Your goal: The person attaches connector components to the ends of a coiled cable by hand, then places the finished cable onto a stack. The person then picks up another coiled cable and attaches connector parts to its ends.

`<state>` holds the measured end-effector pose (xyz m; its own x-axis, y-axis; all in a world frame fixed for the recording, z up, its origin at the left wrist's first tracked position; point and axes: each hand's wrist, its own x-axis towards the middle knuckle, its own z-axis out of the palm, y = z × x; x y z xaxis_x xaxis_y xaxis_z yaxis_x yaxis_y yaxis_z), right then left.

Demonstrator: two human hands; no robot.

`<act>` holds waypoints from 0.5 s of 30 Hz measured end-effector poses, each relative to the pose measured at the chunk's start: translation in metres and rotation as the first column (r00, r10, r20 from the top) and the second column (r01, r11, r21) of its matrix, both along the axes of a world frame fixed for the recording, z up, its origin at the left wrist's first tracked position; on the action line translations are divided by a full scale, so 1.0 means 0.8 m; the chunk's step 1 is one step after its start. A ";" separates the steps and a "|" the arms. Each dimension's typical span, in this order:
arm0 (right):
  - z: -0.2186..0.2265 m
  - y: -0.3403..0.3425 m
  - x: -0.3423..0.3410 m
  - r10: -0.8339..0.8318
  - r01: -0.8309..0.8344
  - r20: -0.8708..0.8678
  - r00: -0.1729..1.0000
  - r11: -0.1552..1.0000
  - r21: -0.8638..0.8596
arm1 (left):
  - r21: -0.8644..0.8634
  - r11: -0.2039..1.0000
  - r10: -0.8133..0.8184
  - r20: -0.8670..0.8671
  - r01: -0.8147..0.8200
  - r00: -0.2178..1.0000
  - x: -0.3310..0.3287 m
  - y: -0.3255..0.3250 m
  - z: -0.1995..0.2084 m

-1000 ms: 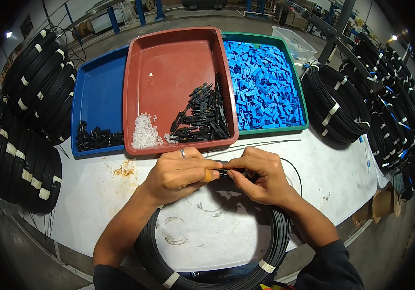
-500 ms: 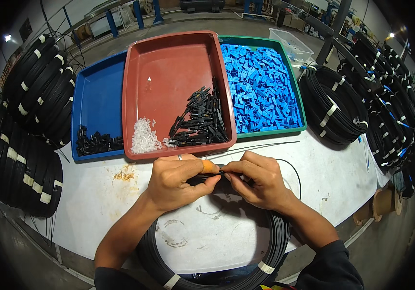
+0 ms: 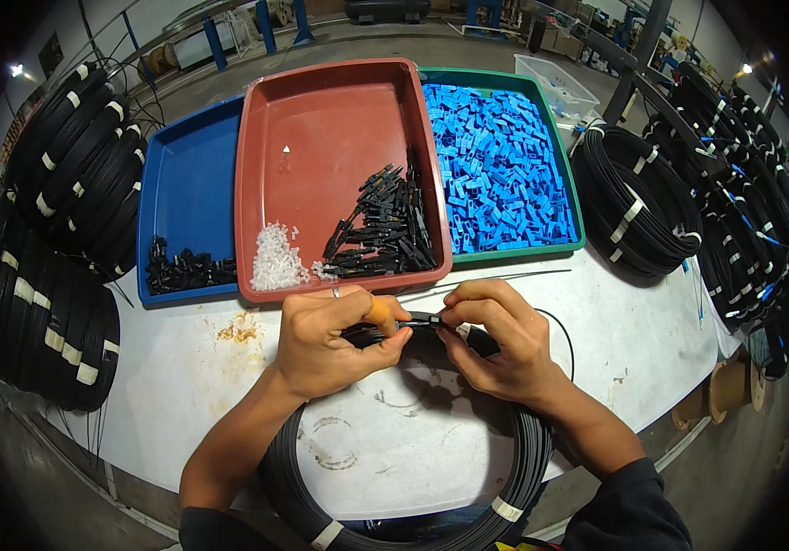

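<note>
Above the far edge of a coil of black cable (image 3: pixel 528 441), my two hands meet at a small, slim black cable connector (image 3: pixel 427 321). My left hand (image 3: pixel 335 338), with an orange wrap on one finger, pinches the connector's left end between thumb and forefinger. At its right end, the thumb and forefinger of my right hand (image 3: pixel 500 342) are closed on it. A thin black cable (image 3: pixel 567 340) curves out past my right hand. The fingertips partly hide the connector. White bands tie the coil, which lies partly over the table's near edge.
Beyond my hands on the white table (image 3: pixel 183 386) stand a blue tray (image 3: pixel 194 174) of black parts, a red tray (image 3: pixel 339 110) of clear sleeves and black connectors, and a green tray (image 3: pixel 514 254) of blue clips. Cable coils (image 3: pixel 638 202) are stacked on both sides.
My hands have drawn slightly apart, the left one shifting left and the right one a little right. More of the black connector now shows between the fingertips.
</note>
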<state>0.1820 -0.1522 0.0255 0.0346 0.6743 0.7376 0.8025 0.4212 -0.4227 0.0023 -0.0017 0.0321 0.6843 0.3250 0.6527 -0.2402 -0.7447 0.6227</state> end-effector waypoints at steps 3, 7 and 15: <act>0.002 0.001 -0.001 0.021 -0.021 0.001 1.000 1.000 -0.012 | -0.026 1.000 -0.015 -0.026 0.014 1.000 0.000 -0.001 0.001; 0.003 0.000 -0.003 0.061 -0.061 -0.004 0.998 0.997 -0.042 | -0.027 0.999 -0.037 -0.030 0.037 0.999 0.001 -0.003 0.004; 0.001 0.002 -0.001 0.103 -0.103 0.007 0.995 0.994 -0.029 | -0.188 0.979 -0.100 -0.106 0.079 0.989 0.000 -0.006 0.008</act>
<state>0.1811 -0.1508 0.0265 -0.0421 0.6948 0.7180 0.7589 0.4896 -0.4293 0.0023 -0.0063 0.0387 0.7827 0.3657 0.5037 -0.2203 -0.5941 0.7736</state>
